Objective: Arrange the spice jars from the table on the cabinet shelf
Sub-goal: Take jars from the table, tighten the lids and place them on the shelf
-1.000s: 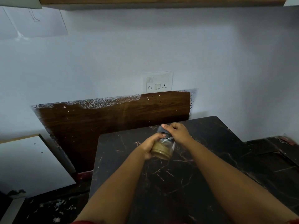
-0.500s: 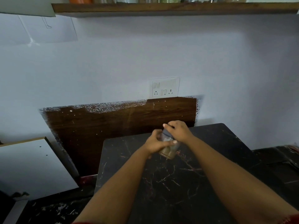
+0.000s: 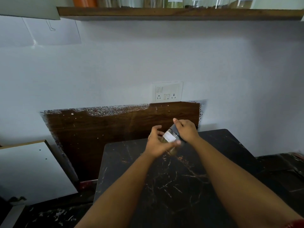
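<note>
Spice jar (image 3: pixel 170 140) tilted between both hands — left hand (image 3: pixel 157 143) cups its body, right hand (image 3: pixel 186 130) grips its lid.

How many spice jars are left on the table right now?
0 stand on the table. The only jar near it is held tilted above it, left hand round the body, right hand on the dark lid. Others line the shelf, tops cropped.

Both bare forearms are stretched forward and angled inward, so the hands are brought close together. The left hand (image 3: pixel 158 143) is cupped with fingers curled, thumb extended rightward. The right hand (image 3: pixel 186 130) is curled, knuckles up.
</note>
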A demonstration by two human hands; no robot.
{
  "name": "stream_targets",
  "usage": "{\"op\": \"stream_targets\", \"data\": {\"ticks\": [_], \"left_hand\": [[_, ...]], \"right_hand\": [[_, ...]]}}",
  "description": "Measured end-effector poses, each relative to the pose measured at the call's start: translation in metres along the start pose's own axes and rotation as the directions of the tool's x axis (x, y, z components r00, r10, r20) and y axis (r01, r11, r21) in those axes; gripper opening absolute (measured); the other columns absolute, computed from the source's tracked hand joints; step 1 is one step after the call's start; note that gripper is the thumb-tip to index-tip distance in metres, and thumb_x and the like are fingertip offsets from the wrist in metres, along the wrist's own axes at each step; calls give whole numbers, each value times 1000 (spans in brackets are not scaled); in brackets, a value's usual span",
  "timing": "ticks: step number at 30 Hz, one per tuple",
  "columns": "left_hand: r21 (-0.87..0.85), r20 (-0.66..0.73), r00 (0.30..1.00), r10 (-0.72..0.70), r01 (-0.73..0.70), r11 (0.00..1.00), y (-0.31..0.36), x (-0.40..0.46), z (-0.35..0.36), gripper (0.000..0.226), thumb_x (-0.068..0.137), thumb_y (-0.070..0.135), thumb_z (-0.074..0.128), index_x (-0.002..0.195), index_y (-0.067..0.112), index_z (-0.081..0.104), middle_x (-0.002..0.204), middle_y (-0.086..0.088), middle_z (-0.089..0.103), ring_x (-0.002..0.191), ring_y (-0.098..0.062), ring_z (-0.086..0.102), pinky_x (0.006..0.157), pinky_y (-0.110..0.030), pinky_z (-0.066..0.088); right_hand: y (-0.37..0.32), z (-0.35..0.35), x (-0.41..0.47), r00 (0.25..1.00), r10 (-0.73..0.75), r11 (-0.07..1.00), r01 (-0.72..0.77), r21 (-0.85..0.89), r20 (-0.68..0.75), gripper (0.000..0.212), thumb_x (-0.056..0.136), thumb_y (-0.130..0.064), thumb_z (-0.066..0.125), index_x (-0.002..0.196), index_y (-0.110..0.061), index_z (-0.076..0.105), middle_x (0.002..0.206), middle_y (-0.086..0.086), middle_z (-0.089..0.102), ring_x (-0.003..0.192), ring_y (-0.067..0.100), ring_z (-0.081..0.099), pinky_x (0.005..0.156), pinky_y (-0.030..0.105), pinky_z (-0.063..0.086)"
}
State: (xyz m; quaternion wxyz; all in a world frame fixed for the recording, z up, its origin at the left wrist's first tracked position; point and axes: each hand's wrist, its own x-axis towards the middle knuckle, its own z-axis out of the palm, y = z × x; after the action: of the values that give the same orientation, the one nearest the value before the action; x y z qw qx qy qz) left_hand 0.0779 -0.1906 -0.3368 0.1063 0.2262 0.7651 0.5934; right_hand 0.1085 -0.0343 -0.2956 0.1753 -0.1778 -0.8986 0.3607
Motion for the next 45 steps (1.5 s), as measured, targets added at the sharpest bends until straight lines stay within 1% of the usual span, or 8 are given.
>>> {"op": "stream_targets", "data": {"ticks": [2,6,12,25,29,33,39,45], "left_hand": [[-360,215,949,-231,297,885,0,5,-14,73,70,56,75,128,17,53,114,-1,64,106,-17,59,83,-31,44],[-413,400,862,-311,473,779,-12,1,-21,68,65,44,79,126,24,55,124,-7,64,112,-26,62,91,-41,49],[-124,-2,1000,8,-9,992,-6,-3,-2,82,48,38,90,120,34,50,111,9,62,99,-10,64,74,-28,59],[-274,28,996,-84,89,958,3,-5,-5,83,49,42,90,121,30,52,116,4,59,105,-15,60,69,-24,59],[-418,8,985,-174,161,894,12,0,6,81,57,40,90,126,28,49,122,0,58,108,-18,60,83,-35,59],[-664,84,972,-220,219,715,28,10,18,80,69,42,82,133,26,37,126,-4,55,110,-19,60,89,-34,55],[-539,94,966,-240,252,804,70,36,56,54,93,55,50,132,20,35,122,-5,55,109,-17,59,90,-35,52],[-399,21,993,-117,116,910,144,78,95,43,104,39,34,134,11,44,131,-15,56,114,-24,60,99,-40,51]], "right_hand": [[1,-2,-2,1000,13,1000,-13,21,0,52,100,-45,41,59,-13,46,58,-1,44,56,13,43,53,26,32],[-2,0,-2,983,182,918,-183,352,36,55,95,-51,46,77,-2,64,78,13,63,77,20,59,75,37,48],[-12,-10,-2,981,179,927,-193,322,71,53,96,-54,41,85,-8,67,89,13,68,89,30,66,85,48,55],[-17,-17,-1,941,321,815,-331,475,104,54,92,-60,45,97,-10,66,99,14,65,97,32,64,89,46,53],[-6,-23,-4,820,490,519,-548,657,297,60,92,-62,42,132,-19,53,138,6,52,126,30,48,103,49,38],[14,-29,-12,802,282,345,-597,724,527,64,82,-70,51,128,-27,53,127,7,60,118,29,56,95,46,46],[12,-57,0,921,217,590,-389,708,324,89,52,-45,89,129,-19,52,112,3,68,103,21,65,71,33,58],[9,-116,43,976,150,873,-56,484,-158,106,66,-36,85,142,-39,11,134,1,52,112,19,57,92,32,48]]}}
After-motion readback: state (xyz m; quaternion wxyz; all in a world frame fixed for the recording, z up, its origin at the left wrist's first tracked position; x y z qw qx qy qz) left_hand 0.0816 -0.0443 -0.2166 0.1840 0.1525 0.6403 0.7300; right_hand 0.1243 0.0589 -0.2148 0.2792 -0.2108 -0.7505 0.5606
